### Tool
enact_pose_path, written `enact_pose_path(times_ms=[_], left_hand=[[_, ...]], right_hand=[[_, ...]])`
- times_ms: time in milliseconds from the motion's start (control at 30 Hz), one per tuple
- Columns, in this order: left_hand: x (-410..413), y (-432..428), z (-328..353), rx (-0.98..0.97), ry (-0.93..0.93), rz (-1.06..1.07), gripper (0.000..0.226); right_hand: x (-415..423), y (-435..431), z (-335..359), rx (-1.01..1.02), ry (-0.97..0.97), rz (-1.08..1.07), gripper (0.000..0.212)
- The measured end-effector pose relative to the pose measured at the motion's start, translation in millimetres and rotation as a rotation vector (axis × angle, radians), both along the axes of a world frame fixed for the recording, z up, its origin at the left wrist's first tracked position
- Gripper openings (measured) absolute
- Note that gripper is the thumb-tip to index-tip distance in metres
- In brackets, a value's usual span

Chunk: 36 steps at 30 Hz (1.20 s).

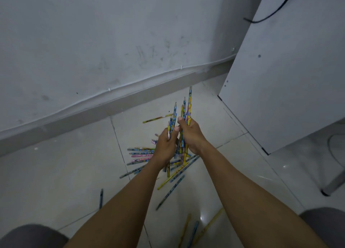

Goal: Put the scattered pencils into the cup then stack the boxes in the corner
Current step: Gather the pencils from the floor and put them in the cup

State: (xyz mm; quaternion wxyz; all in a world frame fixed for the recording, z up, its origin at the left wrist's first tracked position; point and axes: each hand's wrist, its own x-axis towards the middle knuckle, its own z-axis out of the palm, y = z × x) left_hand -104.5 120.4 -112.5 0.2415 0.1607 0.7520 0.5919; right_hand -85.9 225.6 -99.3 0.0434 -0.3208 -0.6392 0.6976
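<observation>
Both hands are up over the tiled floor (74,173), left of the white panel (280,79) and below its bottom corner. The right hand (192,133) has its fingers wrapped round a bundle of pencils (183,109), tips pointing up and away toward the panel's lower edge. The left hand (166,145) is curled round the same bundle from the side farther from the panel, the two hands touching. The bundle is off the floor, its lower ends sticking out under the hands. Loose pencils (141,152) lie in a heap on the floor under the hands, farther left of the panel. One yellow pencil (157,118) lies apart, left of the panel's foot. A single dark pencil (101,198) lies well left of the panel, away from the heap. A few more pencils (194,231) sit blurred at the bottom, below the panel. A black cable (270,14) hangs on the panel's top part. A grey baseboard (93,115) runs left from the panel.
</observation>
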Motion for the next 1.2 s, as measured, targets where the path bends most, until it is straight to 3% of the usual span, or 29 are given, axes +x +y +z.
enact_pose_path(times_ms=[300, 467, 767, 867, 967, 1200], left_hand=[[30.4, -1.4, 186.5, -0.201, -0.064, 0.01, 0.054], [37.8, -0.1, 325.6, -0.234, -0.044, 0.007, 0.056], [21.4, 6.7, 545.8, -0.273, 0.062, -0.041, 0.056], [8.6, 11.3, 596.5, -0.265, 0.136, -0.059, 0.052], [-1.9, 18.0, 633.6, -0.235, 0.169, -0.075, 0.053], [-4.8, 51.2, 657.1, -0.121, 0.108, -0.082, 0.055]], right_hand=[[32.2, -10.9, 178.4, -0.299, -0.045, -0.118, 0.019], [42.7, -16.7, 319.9, -0.341, -0.056, -0.188, 0.035], [38.3, -22.3, 548.4, -0.341, 0.006, -0.27, 0.038], [29.3, -25.0, 597.5, -0.307, 0.074, -0.299, 0.041], [22.2, -24.4, 634.3, -0.261, 0.145, -0.299, 0.031], [25.2, 0.3, 656.6, -0.299, 0.184, -0.271, 0.029]])
